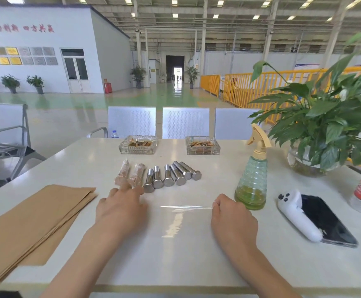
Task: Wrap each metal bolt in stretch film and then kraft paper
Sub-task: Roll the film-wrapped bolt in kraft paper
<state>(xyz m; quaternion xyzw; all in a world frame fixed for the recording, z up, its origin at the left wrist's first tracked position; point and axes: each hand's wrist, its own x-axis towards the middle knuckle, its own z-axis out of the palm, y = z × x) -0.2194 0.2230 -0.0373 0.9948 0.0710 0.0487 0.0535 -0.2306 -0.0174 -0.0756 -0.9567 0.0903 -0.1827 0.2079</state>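
Here the right hand [231,214] pinches one corner of a clear sheet of stretch film [186,220] that lies flat on the table [196,265]. At nine o'clock from it, the left hand [121,208] reaches with straight fingers toward the bare bolts [171,175] at twelve o'clock. Two wrapped bolts [130,174] lie just beside them. The kraft paper [31,224] lies at nine o'clock.

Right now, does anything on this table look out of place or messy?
Nothing is spilled or damaged. The bare bolts lie unevenly, the right ones fanned at an angle. Two film-wrapped bolts sit left of them. The kraft paper stack is slightly splayed and overhangs the table's near edge. Two ashtrays hold cigarette butts.
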